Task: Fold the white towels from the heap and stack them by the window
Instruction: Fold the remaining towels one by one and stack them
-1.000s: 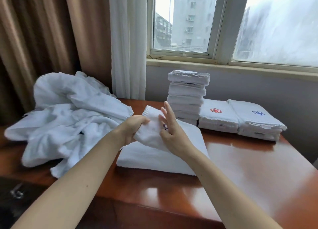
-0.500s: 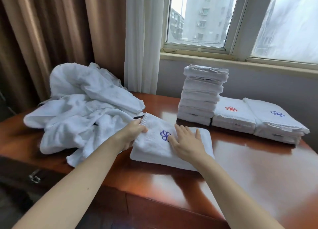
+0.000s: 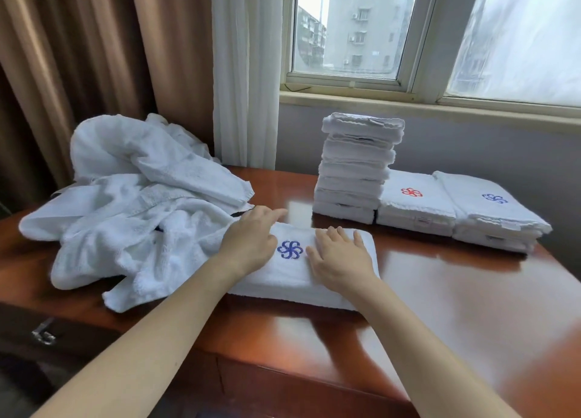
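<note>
Though apart, left hand (image 3: 251, 243) and right hand (image 3: 339, 257) flat on towel (image 3: 283, 281).

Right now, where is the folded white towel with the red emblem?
Head view, right of centre: the red-emblem towel lies between the tall towel stack and blue-emblem pile.

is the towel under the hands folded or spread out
Folded. The towel lies as a thick, compact rectangle with its blue emblem facing up, and the left hand and right hand rest flat on top of it.

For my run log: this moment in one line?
left hand: on folded towel | right hand: flat on it | heap: beside, unfolded | tall stack: by window
</note>
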`<state>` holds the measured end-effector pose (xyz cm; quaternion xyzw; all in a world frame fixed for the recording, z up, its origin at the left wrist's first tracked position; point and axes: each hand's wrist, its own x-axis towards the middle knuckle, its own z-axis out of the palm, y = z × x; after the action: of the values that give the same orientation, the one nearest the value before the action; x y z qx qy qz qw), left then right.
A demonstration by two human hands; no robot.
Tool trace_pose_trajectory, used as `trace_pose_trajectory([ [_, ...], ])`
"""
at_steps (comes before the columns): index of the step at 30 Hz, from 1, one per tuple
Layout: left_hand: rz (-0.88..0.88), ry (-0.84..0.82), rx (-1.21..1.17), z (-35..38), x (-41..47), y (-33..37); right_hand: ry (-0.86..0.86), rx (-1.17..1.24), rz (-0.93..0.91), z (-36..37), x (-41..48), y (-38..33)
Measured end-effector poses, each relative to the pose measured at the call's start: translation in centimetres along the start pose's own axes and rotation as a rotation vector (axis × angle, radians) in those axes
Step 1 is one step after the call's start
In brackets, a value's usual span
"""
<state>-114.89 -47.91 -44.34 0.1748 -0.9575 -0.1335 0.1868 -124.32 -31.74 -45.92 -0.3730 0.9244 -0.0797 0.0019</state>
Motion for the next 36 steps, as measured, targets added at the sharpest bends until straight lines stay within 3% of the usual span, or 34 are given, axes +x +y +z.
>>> trace_pose_trajectory([
  [3, 0.114, -0.172, 0.134, 1.8, 0.7, 0.5, -0.018, -0.063, 0.008, 0.2, -0.1, 0.6],
  [6, 0.051, -0.278, 0.199, 3.0, 0.9, -0.3, -0.046, -0.007, 0.028, 0.6, -0.3, 1.7],
  [14, 0.093, -0.306, 0.161, 3.5, 2.1, -1.6, 0.044, 0.112, 0.003, 2.6, -0.3, 3.6],
  [19, 0.008, -0.323, 0.217, 3.3, 1.5, -0.6, 0.042, 0.136, -0.096, 2.1, 0.3, 5.1],
  [25, -0.015, -0.314, 0.362, 2.9, -1.0, 1.3, 0.441, 0.296, -0.23, 1.4, -0.9, 6.4],
  [29, -0.031, -0.373, 0.471, 2.2, -1.9, 2.9, 0.419, 0.281, -0.089, 1.2, -1.8, 6.6],
  [33, -0.041, -0.421, 0.498, 1.4, -2.8, 5.0, 0.478, 0.542, 0.09, 0.7, -4.3, 6.7],
  [36, -0.005, -0.4, 0.54, 1.0, -3.9, 6.9, 0.414, 0.742, 0.225, 0.2, -6.2, 6.8],
])
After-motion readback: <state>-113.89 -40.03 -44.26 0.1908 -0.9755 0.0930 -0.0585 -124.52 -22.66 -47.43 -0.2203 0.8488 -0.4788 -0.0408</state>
